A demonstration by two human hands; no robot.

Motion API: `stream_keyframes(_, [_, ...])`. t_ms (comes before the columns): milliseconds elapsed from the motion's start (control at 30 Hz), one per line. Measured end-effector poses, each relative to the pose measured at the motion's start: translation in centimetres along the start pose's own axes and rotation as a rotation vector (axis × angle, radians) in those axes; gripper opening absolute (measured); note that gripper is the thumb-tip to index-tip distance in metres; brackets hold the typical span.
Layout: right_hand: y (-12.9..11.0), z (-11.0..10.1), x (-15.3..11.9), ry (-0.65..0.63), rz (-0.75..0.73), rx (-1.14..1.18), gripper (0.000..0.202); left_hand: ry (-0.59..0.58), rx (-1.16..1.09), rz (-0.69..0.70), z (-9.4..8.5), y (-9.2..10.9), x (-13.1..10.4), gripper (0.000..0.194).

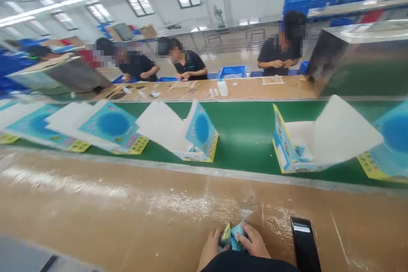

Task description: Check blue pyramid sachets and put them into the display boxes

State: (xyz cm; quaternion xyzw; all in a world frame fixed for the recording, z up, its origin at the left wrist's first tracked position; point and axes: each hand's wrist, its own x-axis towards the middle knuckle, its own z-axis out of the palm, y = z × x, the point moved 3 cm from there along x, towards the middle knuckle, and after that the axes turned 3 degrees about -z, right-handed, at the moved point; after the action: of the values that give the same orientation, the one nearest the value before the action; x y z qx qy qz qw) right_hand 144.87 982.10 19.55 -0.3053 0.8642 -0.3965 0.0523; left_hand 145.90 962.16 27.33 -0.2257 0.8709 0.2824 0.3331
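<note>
At the bottom of the head view, my left hand (209,248) and my right hand (254,241) come together low over the brown work surface. Small, shiny blue packets (236,233) with a patch of yellow are gathered between them. My right fingers curl over the packets from the right, while my left thumb and fingers press in from the left. The lower part of the bunch is hidden by my dark clothing. Just to the right of my hands lies a black smartphone (305,244).
A green conveyor belt (245,136) crosses ahead, carrying open blue-and-yellow boxes, including one at middle (201,134) and one at right (283,142) with blue packets inside. Several co-workers sit at the far bench (191,89), where a white bottle (222,88) stands. Metal housings (366,59) cover both belt ends.
</note>
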Motion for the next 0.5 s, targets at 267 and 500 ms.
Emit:
stream_keyframes(267, [-3.0, 0.9, 1.6, 0.171, -0.226, -0.159, 0.028, 0.119, -0.327, 0.125, -5.3, -2.6, -2.4, 0.054])
stream_keyframes(500, [-5.7, 3.6, 6.4, 0.208, -0.111, -0.089, 0.034, -0.019, -0.356, 0.083, -12.2, -7.6, 1.1, 0.056])
